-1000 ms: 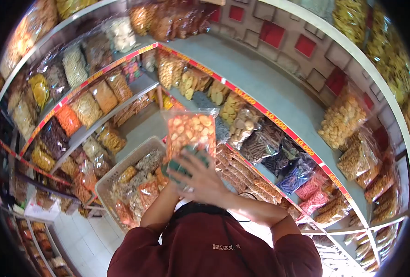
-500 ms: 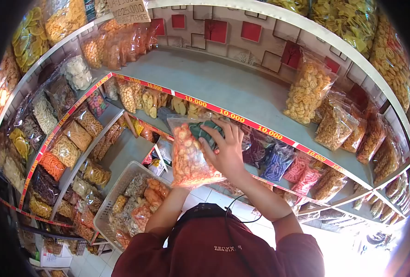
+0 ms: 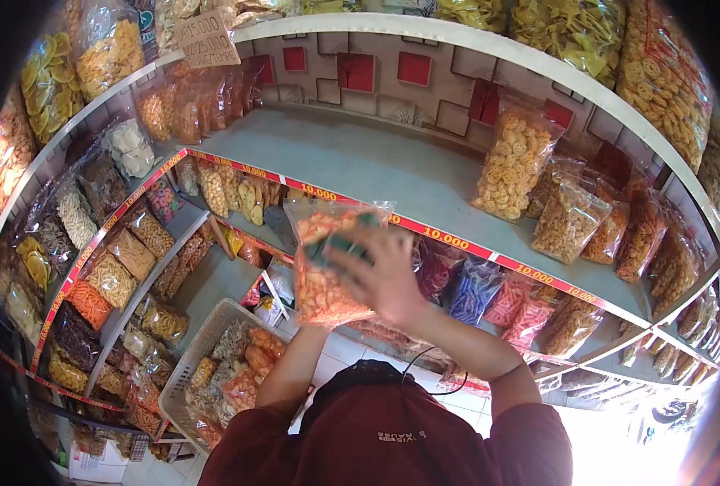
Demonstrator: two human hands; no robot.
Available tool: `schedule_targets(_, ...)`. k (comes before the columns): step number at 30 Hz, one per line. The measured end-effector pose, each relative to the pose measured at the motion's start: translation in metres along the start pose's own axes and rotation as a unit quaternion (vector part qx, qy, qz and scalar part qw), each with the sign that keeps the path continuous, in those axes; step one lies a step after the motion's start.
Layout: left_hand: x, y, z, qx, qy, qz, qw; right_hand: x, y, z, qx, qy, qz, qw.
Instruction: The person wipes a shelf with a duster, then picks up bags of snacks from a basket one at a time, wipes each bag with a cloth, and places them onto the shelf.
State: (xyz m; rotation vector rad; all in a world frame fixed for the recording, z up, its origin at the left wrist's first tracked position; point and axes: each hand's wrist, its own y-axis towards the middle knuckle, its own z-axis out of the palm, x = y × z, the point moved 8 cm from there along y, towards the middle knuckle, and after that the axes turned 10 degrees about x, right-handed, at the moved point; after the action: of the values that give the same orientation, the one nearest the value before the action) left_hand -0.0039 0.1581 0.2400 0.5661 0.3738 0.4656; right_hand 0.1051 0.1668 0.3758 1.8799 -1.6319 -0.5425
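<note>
Plastic bag (image 3: 328,296) of orange snacks is before the shelf (image 3: 336,150), above the left hand (image 3: 315,329), grip hidden; half-curled right hand (image 3: 388,285) holds green cloth (image 3: 321,252) against it, so uneven pressure could tilt it or crush contents.

Right hand (image 3: 383,277) blurred; left hand (image 3: 316,329) mostly behind bag (image 3: 321,303).

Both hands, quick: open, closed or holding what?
Left hand: under the snack bag, mostly hidden; open or closed can't be told.
Right hand: at the dark green cloth against the bag; blurred, grip can't be told.
</note>
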Motion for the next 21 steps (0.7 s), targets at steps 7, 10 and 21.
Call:
schedule_targets(7,0.035,0.021,0.017,-0.004,0.367,-0.051,0.929,-0.020,-0.007,-0.020,-0.063,-0.042,0.093,0.993)
schedule_targets(10,0.058,0.035,0.020,0.028,0.173,-0.095,0.980,0.024,-0.038,0.000,0.054,-0.051,-0.007,0.997)
schedule_targets(21,0.114,0.058,0.037,0.049,0.073,-0.121,0.989,-0.059,-0.060,-0.090,-0.108,-0.102,0.168,0.975)
